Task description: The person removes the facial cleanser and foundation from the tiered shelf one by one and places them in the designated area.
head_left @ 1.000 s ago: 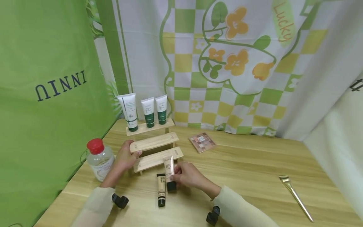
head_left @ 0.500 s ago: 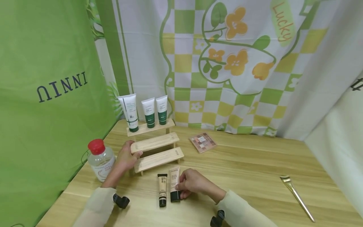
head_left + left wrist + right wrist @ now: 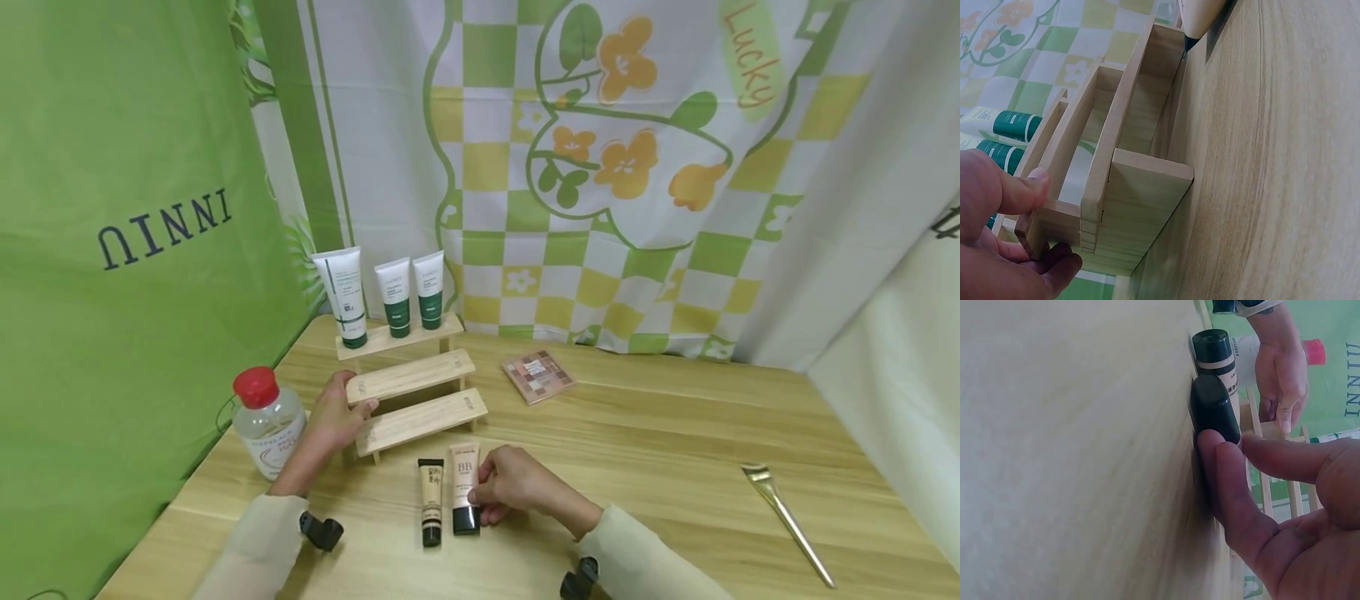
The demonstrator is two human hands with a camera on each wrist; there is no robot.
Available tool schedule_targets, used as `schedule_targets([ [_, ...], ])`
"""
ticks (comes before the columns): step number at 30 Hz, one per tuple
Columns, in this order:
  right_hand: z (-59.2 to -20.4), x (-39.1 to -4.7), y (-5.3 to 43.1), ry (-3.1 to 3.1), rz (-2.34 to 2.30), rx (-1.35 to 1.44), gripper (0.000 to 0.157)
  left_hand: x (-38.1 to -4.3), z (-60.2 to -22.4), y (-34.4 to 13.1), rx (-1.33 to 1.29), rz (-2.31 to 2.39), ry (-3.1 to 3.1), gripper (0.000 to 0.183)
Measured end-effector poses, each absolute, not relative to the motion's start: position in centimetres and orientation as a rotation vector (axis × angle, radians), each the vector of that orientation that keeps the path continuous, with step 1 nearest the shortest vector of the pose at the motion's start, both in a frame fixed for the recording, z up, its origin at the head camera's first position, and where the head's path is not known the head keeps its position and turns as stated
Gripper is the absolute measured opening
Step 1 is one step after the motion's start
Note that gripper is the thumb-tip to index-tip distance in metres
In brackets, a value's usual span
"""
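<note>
Far on the left, a big green cloth [image 3: 150,333] with dark letters on it. Next, a clear round bottle with a red cap [image 3: 267,425], standing on the light brown wooden table [image 3: 637,479]. Then the left hand [image 3: 335,419], in a pale sleeve. Holds on to the left end of the middle step of a pale wooden three-step stand [image 3: 420,422], thumb on top and fingers curled under (easy to see from the left wrist).

Up on the top step, a big white tube [image 3: 343,300] with a green cap, standing cap down. Right of it, two small white-and-green tubes [image 3: 393,297], standing the same way.

In front of the stand, a thin beige tube with black ends [image 3: 431,504], lying flat on the table. Just beside it, a wider pinkish tube marked BB [image 3: 464,475], also down on the table, black cap toward the person. At its right side, the right hand [image 3: 517,483]. Pinches it near the cap with thumb and bent fingers.

Farther right and back, a flat square palette of pink and brown squares [image 3: 537,377]. Last, a shiny gold brush [image 3: 796,532], lying slanted.
</note>
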State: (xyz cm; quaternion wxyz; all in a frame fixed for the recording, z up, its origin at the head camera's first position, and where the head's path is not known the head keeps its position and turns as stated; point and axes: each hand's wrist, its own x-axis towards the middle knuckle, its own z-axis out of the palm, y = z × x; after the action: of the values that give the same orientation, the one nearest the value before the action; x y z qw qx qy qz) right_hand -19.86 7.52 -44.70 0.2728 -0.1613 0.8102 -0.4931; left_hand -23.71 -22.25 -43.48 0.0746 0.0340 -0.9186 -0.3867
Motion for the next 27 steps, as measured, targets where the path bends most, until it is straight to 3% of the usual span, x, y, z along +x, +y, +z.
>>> schedule_targets([
  [16,-44.1,-21.0,7.9,2.21,-1.24,-0.477,0.016,-23.6,-43.2,-22.3,0.119,-1.183,-2.78,0.062],
  [22,-41.3,-26.1,6.9,2.386,-1.299,-0.586,0.02,-23.5,-43.2,-22.8,0.12,-1.161,-2.771,0.062],
  [27,-37.9,-31.5,5.6,2.664,-1.411,-0.653,0.046,-23.7,-43.6,-22.0,0.074,-1.16,-2.745,0.059],
])
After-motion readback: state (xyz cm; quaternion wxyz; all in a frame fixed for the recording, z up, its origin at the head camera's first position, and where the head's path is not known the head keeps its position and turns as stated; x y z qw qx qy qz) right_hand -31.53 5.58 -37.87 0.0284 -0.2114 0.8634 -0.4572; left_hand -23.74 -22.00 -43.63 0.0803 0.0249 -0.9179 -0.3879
